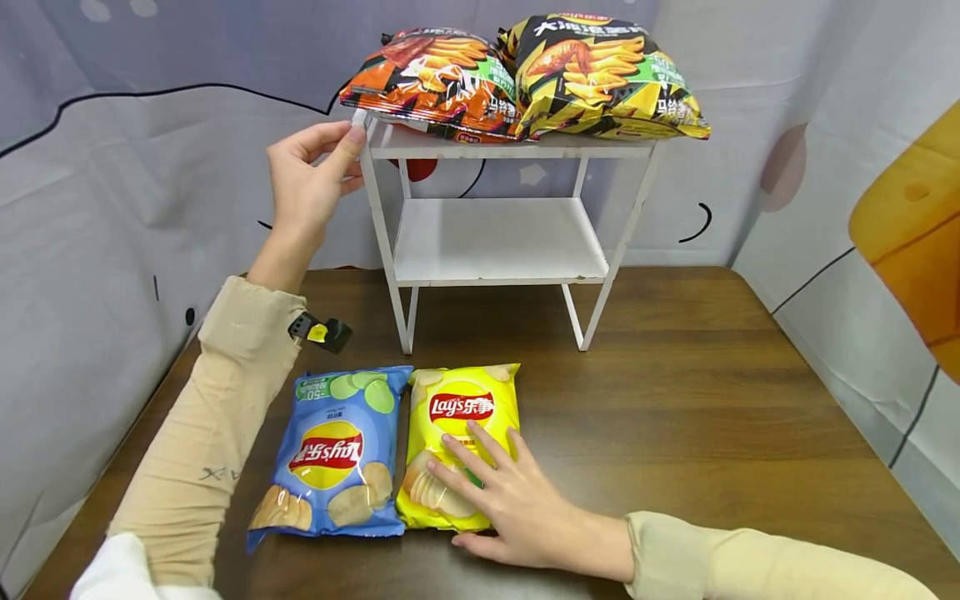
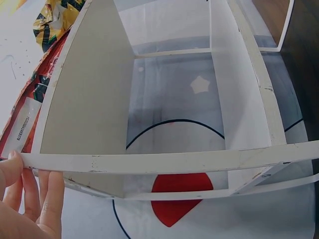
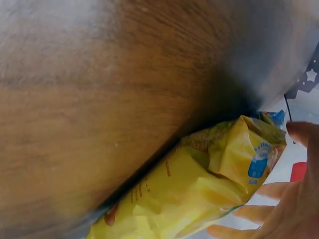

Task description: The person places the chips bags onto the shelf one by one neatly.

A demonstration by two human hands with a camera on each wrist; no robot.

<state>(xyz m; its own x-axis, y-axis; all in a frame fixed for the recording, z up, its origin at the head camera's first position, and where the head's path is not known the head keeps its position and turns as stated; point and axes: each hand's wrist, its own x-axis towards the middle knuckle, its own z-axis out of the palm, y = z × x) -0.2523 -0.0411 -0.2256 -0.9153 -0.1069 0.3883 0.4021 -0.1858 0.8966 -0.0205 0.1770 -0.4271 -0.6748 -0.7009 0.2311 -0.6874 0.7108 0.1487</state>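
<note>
While left hand (image 1: 311, 171) pinches white rack (image 1: 495, 237) at its 10 o'clock corner, right hand (image 1: 521, 504) rests spread-fingered on yellow chip bag (image 1: 431, 429), rack's 6 o'clock; blue chip bag (image 1: 330, 454) just beside, yellow's 9.

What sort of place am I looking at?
Perhaps a staged demonstration corner: patterned sheets hang around a wooden table bearing a white rack and bags of chips.

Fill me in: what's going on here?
A person's left hand pinches the top left corner of a white two-tier shelf, while the right hand is spread over a yellow Lay's bag on the wooden table. A blue Lay's bag lies beside it. An orange snack bag and a black-and-yellow snack bag sit atop the shelf.
</note>
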